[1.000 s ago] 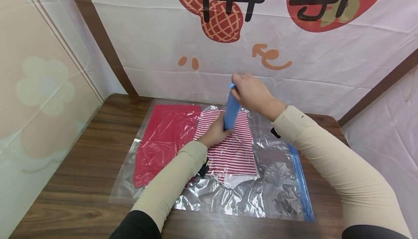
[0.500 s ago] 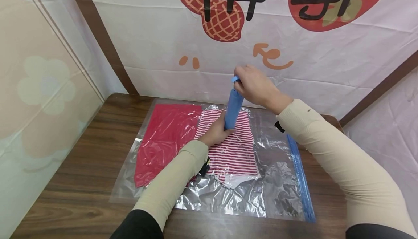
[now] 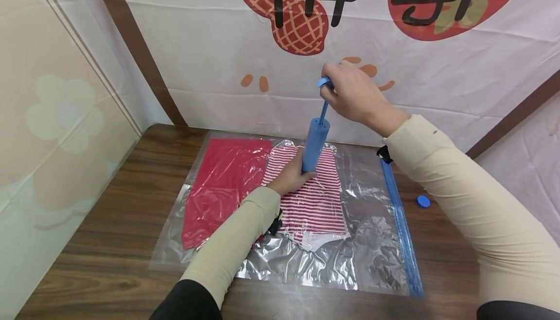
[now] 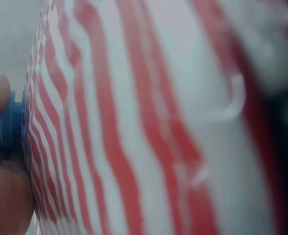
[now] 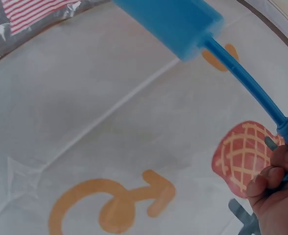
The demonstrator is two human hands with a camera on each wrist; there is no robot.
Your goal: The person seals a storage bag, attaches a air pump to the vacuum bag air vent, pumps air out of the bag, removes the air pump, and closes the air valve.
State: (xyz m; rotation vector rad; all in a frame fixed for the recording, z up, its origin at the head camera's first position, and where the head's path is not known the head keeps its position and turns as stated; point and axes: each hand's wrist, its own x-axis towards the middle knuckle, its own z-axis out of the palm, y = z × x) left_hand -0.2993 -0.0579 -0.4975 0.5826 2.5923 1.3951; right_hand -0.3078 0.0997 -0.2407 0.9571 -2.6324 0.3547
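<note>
A blue hand pump (image 3: 315,145) stands tilted on a clear plastic bag (image 3: 372,198). My left hand (image 3: 290,176) holds the pump's foot, its thumb showing on the near side. Higher up, my right hand (image 3: 352,91) grips the pump handle (image 3: 324,82), with a length of thin rod bared above the barrel. The right wrist view shows that rod (image 5: 247,83) and curled fingers (image 5: 274,178) at the handle. Inside the bag lie a folded red cloth (image 3: 227,184) and a red-and-white striped cloth (image 3: 312,208). Striped cloth fills most of the left wrist view, beside a blue fitting (image 4: 9,122).
The bag's blue zip strip (image 3: 400,232) runs along its right side. A small round blue cap (image 3: 423,201) lies on the wooden table (image 3: 100,232) under the right forearm. A printed white curtain (image 3: 210,57) hangs right behind the table's far edge.
My right hand has risen, drawing the handle up and baring the pump rod. The left hand and bag have stayed in place. The blue cap has come into view beside the right forearm.
</note>
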